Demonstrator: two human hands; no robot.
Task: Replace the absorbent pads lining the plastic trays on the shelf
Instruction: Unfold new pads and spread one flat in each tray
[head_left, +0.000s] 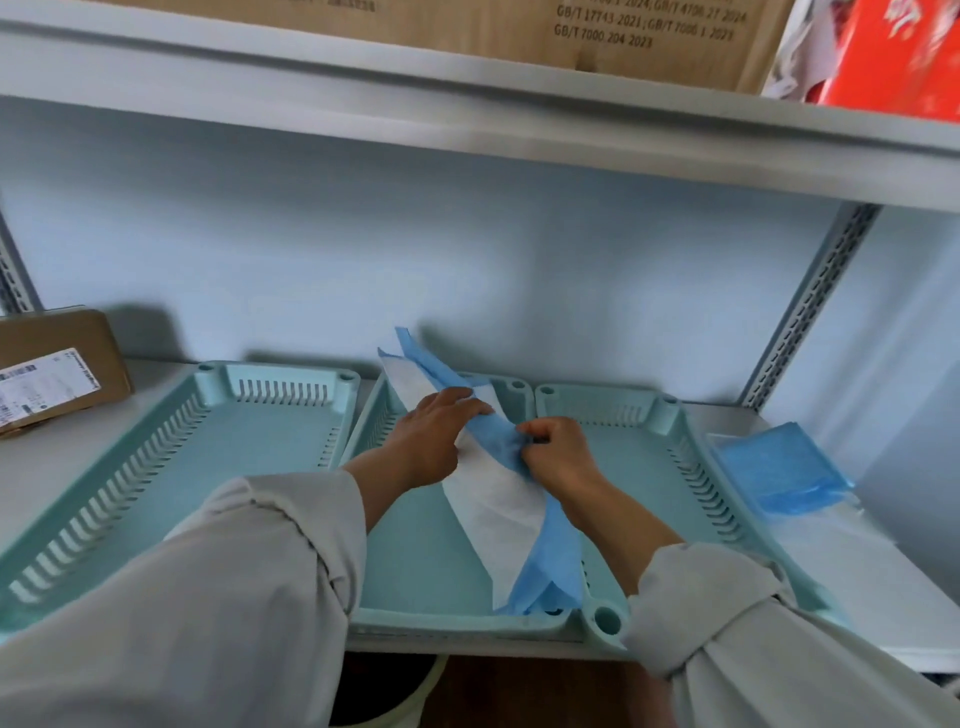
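1. The right hand (558, 457) is clenched on the blue edge of a blue-and-white absorbent pad (498, 499), its fingers curled round a bunched fold of the material near the middle of the pad's length.
2. The left hand (434, 436) lies on the same pad just to the left of the right hand, fingers fairly straight and laid over the blue strip, with the thumb side on the white face; whether it pinches the pad or only presses on it cannot be told.
3. Both arms wear pale grey sleeves (218, 597) pushed up to the forearm.
4. The pad is folded into a long narrow strip, running from the near right corner of the middle tray (415, 577) up over its far rim, where the far end sticks up against the back wall.
5. The middle tray is a mint-green plastic tray with slotted walls; its floor to the left of the pad is bare.
6. A matching left tray (218, 452) sits just beside it, with a bare floor.
7. A matching right tray (644, 467) touches the middle tray on the other side, partly hidden by the right arm.
8. To the right of the trays, a folded stack of blue pads (779, 467) in clear wrapping lies on the white shelf (883, 582).
9. At the far left of the shelf stands a brown cardboard box (62, 364) with a white label.
10. The upper shelf (467, 98) carries a printed carton (623, 36) and a red package (893, 57).
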